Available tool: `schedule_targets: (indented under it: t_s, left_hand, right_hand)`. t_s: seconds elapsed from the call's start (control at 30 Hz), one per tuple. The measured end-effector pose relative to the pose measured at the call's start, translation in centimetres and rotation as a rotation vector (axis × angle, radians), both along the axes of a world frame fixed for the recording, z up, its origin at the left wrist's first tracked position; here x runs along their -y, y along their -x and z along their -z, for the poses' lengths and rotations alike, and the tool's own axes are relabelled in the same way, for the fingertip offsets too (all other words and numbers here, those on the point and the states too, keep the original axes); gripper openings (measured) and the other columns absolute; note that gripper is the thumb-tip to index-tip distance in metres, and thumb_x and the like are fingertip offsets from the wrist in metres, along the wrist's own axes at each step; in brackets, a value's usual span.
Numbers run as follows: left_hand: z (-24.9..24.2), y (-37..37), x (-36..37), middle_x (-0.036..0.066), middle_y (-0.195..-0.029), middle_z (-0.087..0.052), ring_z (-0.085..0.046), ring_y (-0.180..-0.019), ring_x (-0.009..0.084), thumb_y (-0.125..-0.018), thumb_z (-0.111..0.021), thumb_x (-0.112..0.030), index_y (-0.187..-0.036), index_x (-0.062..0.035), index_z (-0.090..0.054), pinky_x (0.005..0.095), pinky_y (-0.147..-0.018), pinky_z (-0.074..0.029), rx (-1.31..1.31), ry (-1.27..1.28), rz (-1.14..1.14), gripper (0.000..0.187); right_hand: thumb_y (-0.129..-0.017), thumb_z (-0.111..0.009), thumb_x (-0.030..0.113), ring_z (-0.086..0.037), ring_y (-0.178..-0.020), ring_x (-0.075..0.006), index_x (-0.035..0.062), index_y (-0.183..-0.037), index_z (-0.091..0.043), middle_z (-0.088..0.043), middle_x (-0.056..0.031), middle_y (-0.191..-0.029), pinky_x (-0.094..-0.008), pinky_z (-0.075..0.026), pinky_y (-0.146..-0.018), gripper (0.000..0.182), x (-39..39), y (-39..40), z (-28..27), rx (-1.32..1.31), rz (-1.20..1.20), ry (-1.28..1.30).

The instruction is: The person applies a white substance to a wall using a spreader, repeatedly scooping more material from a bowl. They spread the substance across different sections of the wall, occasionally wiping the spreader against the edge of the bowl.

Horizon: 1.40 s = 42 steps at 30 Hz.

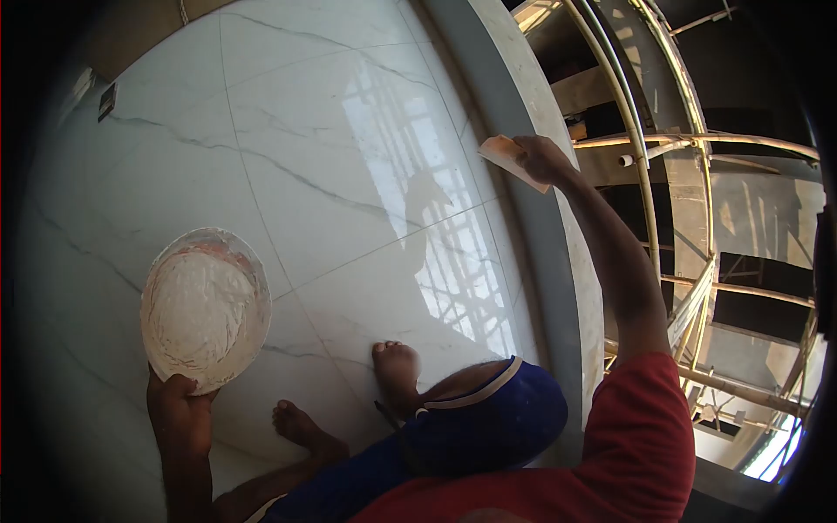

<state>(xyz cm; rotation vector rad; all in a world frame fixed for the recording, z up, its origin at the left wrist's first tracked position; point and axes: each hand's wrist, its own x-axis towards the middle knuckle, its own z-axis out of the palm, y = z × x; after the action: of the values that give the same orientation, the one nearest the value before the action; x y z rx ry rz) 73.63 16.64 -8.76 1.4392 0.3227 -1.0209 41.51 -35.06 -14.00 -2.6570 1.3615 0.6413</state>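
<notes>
My left hand (181, 405) grips the near rim of a shallow bowl (260, 270), its thumb over the edge and its fingers hidden underneath. White putty-like paste (205, 305) fills the bowl, with a pinkish smear near the far rim. Out to the right, my right hand (542, 161) is closed around a flat, pale orange scraper (504, 153) with a whitish edge. The scraper is over the grey ledge (514, 96) beside the floor; whether it touches the surface cannot be seen.
Glossy white marble-look tiles (296, 192) cover the floor, reflecting bright light. My bare feet (397, 370) are on them. Along the right runs a low wall (545, 105), and beyond it stand bamboo scaffolding poles (641, 157). A small dark object (107, 102) lies at the far left.
</notes>
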Motion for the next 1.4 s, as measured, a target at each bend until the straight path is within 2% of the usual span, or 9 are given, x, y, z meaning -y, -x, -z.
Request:
schedule_targets:
  t_s: [0.1,0.37,0.47,0.77,1.03,1.13,1.3,1.37,1.4]
  left_hand:
    - [0.6,-0.3,0.1,0.025,-0.138,-0.039,-0.046,-0.127,0.0420,-0.067,-0.043,0.001,-0.144,0.0018,-0.028,0.0554,-0.104,-0.045,-0.011,-0.018,-0.029,0.078]
    - [1.1,-0.6,0.6,0.025,-0.139,-0.039,-0.045,-0.127,0.0434,-0.066,-0.042,0.002,-0.145,0.0010,-0.027,0.0570,-0.102,-0.046,-0.034,-0.079,-0.051,0.080]
    - [1.1,-0.7,1.0,0.024,-0.139,-0.039,-0.045,-0.128,0.0435,-0.066,-0.042,0.002,-0.145,0.0008,-0.026,0.0570,-0.103,-0.046,-0.028,-0.084,-0.053,0.080]
    - [-2.1,1.2,1.7,0.025,-0.139,-0.040,-0.047,-0.126,0.0433,-0.066,-0.044,0.003,-0.144,0.0046,-0.026,0.0556,-0.105,-0.044,0.051,-0.058,-0.014,0.080]
    - [-6.3,-0.7,5.2,0.027,-0.137,-0.043,-0.050,-0.124,0.0429,-0.069,-0.042,0.006,-0.142,0.0075,-0.027,0.0573,-0.104,-0.044,-0.041,0.073,0.095,0.074]
    - [-4.4,-3.2,9.6,0.027,-0.137,-0.043,-0.049,-0.124,0.0427,-0.070,-0.043,0.005,-0.142,0.0072,-0.027,0.0566,-0.104,-0.045,-0.084,0.108,0.171,0.074]
    - [4.1,-9.0,17.9,0.027,-0.138,-0.042,-0.050,-0.123,0.0432,-0.070,-0.042,0.003,-0.142,0.0068,-0.027,0.0569,-0.102,-0.047,-0.246,0.254,0.245,0.073]
    - [7.2,-8.1,17.3,0.028,-0.138,-0.042,-0.051,-0.121,0.0447,-0.072,-0.042,0.002,-0.142,0.0069,-0.026,0.0581,-0.097,-0.050,-0.311,0.308,0.275,0.072]
    - [8.5,-8.1,18.0,0.028,-0.138,-0.042,-0.052,-0.121,0.0452,-0.073,-0.043,0.002,-0.143,0.0050,-0.024,0.0589,-0.095,-0.051,-0.337,0.316,0.310,0.073]
  right_hand:
    - [-0.089,-0.052,0.011,-0.068,-0.094,-0.0309,0.0194,-0.123,-0.064,-0.069,-0.0183,-0.097,-0.0441,-0.052,-0.083,0.037,4.2,-1.8,-1.7,0.222,-0.032,0.198]
    - [-0.086,-0.060,0.019,-0.067,-0.092,-0.0360,-0.0013,-0.118,-0.063,-0.067,-0.0143,-0.109,-0.0396,-0.053,-0.074,0.038,10.0,-5.4,2.3,-0.496,-0.921,0.794]
    - [-0.084,-0.062,0.025,-0.065,-0.102,-0.0402,-0.0002,-0.110,-0.070,-0.067,-0.0184,-0.116,-0.0541,-0.051,-0.086,0.037,8.6,-3.5,3.5,-0.790,-1.091,0.820]
    - [-0.087,-0.057,0.022,-0.067,-0.095,-0.0324,0.0019,-0.106,-0.072,-0.069,-0.0200,-0.107,-0.0461,-0.049,-0.079,0.031,4.4,-2.2,5.1,-0.565,-0.985,0.760]
    - [-0.088,-0.058,0.023,-0.066,-0.102,-0.0352,0.0033,-0.103,-0.072,-0.070,-0.0164,-0.106,-0.0604,-0.048,-0.091,0.028,-1.1,-2.3,5.2,-0.548,-0.709,0.315]
    - [-0.087,-0.058,0.024,-0.069,-0.096,-0.0348,0.0009,-0.108,-0.071,-0.068,-0.0205,-0.112,-0.0554,-0.049,-0.090,0.033,4.5,-5.4,4.3,-0.534,-0.827,0.671]
    - [-0.085,-0.059,0.026,-0.067,-0.099,-0.0389,-0.0009,-0.109,-0.069,-0.065,-0.0231,-0.118,-0.0575,-0.049,-0.085,0.038,6.6,-5.4,7.0,-0.859,-1.038,0.625]
    - [-0.084,-0.060,0.026,-0.067,-0.096,-0.0383,-0.0035,-0.109,-0.068,-0.065,-0.0237,-0.115,-0.0535,-0.051,-0.078,0.039,2.8,-7.1,5.8,-0.872,-0.671,0.145]
    - [-0.085,-0.060,0.026,-0.067,-0.096,-0.0372,0.0003,-0.106,-0.071,-0.070,-0.0178,-0.105,-0.0566,-0.049,-0.087,0.035,2.8,-7.2,6.3,-0.794,-0.770,0.366]
